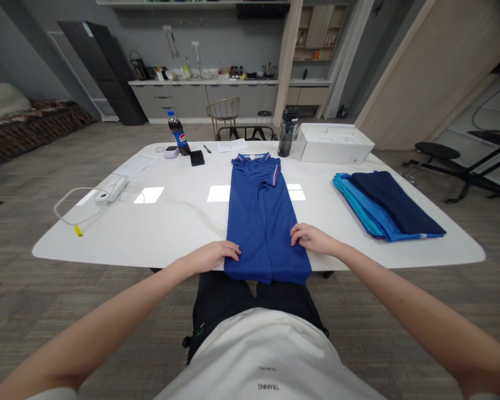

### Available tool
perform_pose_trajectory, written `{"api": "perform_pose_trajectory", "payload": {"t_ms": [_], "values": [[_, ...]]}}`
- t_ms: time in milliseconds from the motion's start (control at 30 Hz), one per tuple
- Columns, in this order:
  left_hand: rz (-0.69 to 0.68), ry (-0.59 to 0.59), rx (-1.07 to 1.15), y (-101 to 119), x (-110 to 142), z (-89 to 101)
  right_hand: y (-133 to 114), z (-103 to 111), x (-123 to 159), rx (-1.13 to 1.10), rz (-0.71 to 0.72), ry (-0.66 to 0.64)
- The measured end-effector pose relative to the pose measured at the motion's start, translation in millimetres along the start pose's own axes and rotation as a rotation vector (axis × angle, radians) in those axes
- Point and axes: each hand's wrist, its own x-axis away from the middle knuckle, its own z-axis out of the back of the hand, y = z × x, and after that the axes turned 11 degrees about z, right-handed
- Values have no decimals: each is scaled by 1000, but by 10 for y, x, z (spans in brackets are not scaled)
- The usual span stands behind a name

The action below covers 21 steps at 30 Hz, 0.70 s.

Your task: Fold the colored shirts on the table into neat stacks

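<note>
A blue polo shirt (260,222) lies lengthwise in front of me, its sides folded inward into a long strip. Its collar with white and red trim points away from me, and one trimmed sleeve shows near the top. The lower end hangs slightly over the near table edge. My left hand (217,255) rests on the shirt's lower left edge, fingers stretched out and loosely bent. On the lower right edge, my right hand (314,238) touches the cloth with its fingers apart and a little curled. Neither hand visibly pinches the fabric.
A stack of folded clothes (389,205) lies on the right of the white table (183,233). Farther back stand a white box (333,145), a dark bottle (288,132) and a cola bottle (178,134). A phone (197,158) and a white power strip (111,190) with its cable lie left.
</note>
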Motion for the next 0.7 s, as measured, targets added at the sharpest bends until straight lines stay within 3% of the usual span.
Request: {"api": "perform_pose_trajectory", "payload": {"t_ms": [200,367,500,600,700], "values": [[27,-32,107,-65,56,-21,11,120,312,0,-83,-110],[3,-23,88,21,11,4,5,43,263,43,-60,-123],[49,-2,192,130,-95,119,-56,207,108,-149,-87,-150],[168,159,457,140,-359,330,-32,473,-150,-369,-203,-47],[280,427,799,-25,-832,609,209,687,-542,-533,-319,244]]}}
